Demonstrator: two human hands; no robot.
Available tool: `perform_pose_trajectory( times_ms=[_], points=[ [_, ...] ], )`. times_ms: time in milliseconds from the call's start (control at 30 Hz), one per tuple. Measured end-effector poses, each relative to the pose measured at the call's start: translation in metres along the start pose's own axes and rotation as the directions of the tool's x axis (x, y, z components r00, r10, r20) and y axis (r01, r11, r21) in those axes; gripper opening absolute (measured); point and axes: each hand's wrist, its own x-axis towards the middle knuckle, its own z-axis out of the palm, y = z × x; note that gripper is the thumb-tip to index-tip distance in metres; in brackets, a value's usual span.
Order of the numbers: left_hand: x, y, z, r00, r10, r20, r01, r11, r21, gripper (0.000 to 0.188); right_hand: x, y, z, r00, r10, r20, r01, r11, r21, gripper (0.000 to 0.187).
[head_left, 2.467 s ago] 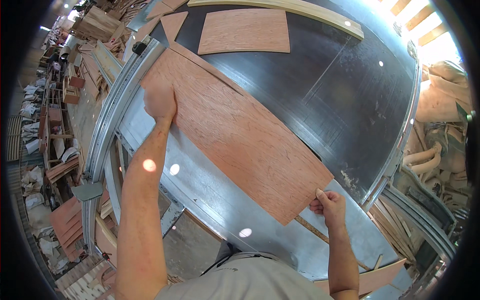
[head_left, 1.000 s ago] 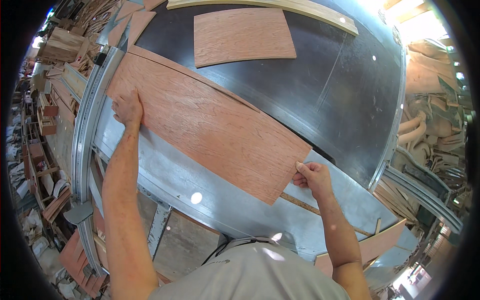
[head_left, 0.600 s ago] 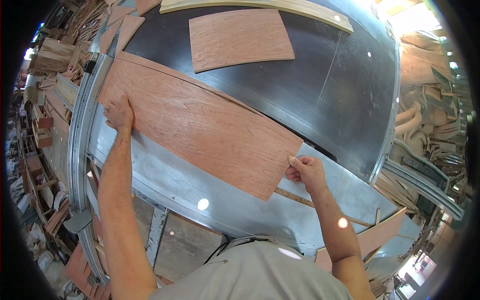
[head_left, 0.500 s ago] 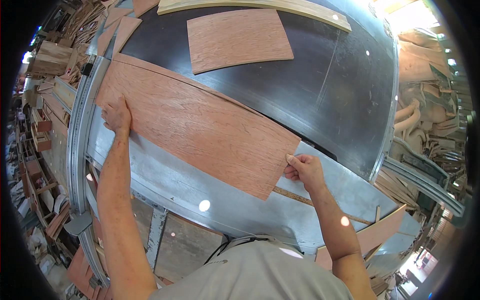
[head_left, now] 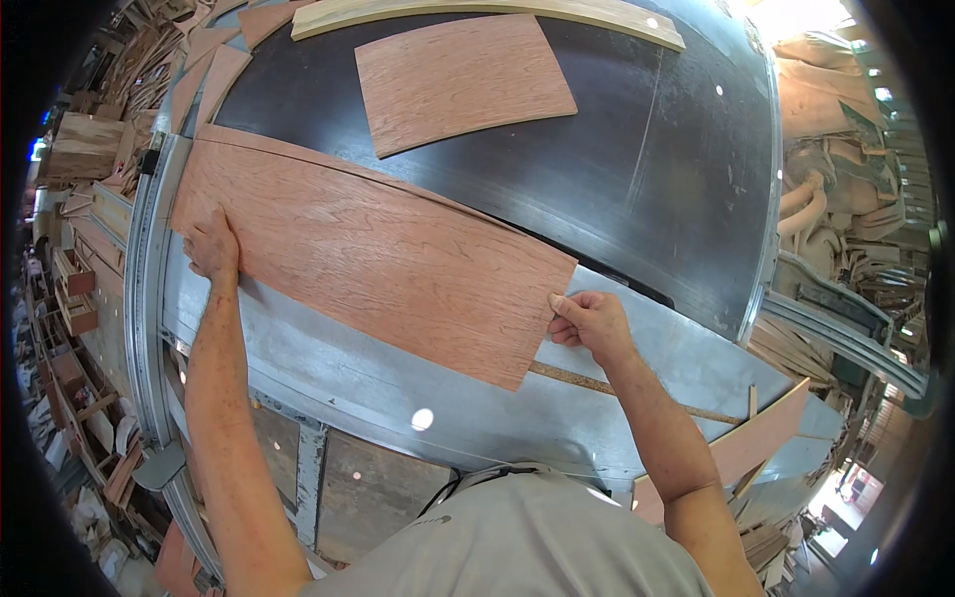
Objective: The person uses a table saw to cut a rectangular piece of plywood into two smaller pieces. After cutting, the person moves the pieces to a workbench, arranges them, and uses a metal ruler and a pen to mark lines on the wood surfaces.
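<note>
A long reddish plywood panel (head_left: pixel 378 259) lies slantwise across the metal saw table, its far edge along the dark slot. My left hand (head_left: pixel 214 247) grips its near edge close to the left end, thumb on top and the other fingers partly hidden. At the right end, my right hand (head_left: pixel 587 323) pinches the panel's short edge between thumb and curled fingers. Beyond the panel, a smaller plywood piece (head_left: pixel 466 82) with curved edges rests on the dark tabletop (head_left: pixel 686 189).
A pale wooden strip (head_left: pixel 497 14) crosses the far side. Plywood offcuts (head_left: pixel 221 85) lie at the far left, beside a metal fence rail (head_left: pixel 151 269). Another board (head_left: pixel 766 433) leans at the right, past a narrow slot (head_left: pixel 577 376). Scrap wood surrounds the table.
The panel has slid a little to the left and away along the slot, both hands moving with it. My view has also turned slightly.
</note>
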Motion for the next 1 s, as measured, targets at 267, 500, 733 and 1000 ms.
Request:
perform_pose_trajectory(
  times_ms=[267, 500, 733, 1000],
  points=[
    [0.005, -0.004, 0.005, 0.999, 0.008, -0.040, -0.008, 1.000, -0.006, 0.094, 0.003, -0.002, 0.003, 1.000, -0.019, 0.003, 0.019, 1.000, -0.016, 0.036],
    [0.008, -0.004, 0.007, 0.999, 0.016, -0.049, -0.016, 1.000, 0.000, 0.090, 0.006, -0.005, 0.004, 1.000, -0.007, 0.012, 0.007, 1.000, -0.021, 0.037],
    [-0.001, -0.002, 0.004, 0.999, 0.006, -0.034, -0.006, 1.000, 0.018, 0.089, 0.004, 0.002, -0.003, 1.000, -0.008, 0.016, 0.008, 1.000, -0.002, 0.037],
    [-0.004, -0.008, 0.010, 0.998, 0.012, -0.057, -0.011, 1.000, 0.010, 0.092, -0.006, 0.002, -0.009, 1.000, -0.008, -0.009, 0.008, 1.000, -0.008, 0.035]
  ],
)
